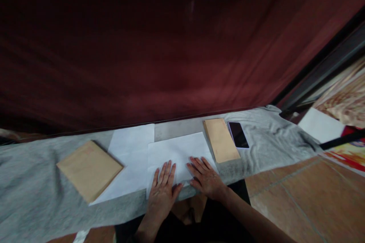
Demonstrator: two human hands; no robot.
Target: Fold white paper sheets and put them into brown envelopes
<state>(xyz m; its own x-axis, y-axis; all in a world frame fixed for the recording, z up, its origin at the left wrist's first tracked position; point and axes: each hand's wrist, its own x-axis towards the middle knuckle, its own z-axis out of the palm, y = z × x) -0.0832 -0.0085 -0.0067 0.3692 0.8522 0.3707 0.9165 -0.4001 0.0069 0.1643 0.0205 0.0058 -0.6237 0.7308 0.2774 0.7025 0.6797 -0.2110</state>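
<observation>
A white sheet of paper lies in front of me near the front edge of the cloth-covered surface. Both palms are down on it. My left hand rests on its lower left part, fingers stretched out and holding nothing. On the lower right part lies my right hand, flat with its fingers a little apart. To the left is more white paper, partly under a stack of brown envelopes. Beside the right hand sits a smaller stack of brown envelopes.
A phone lies right of the small envelopes. Grey cloth covers the narrow surface. A dark red panel rises behind it. On the right are a dark metal frame and a tiled floor.
</observation>
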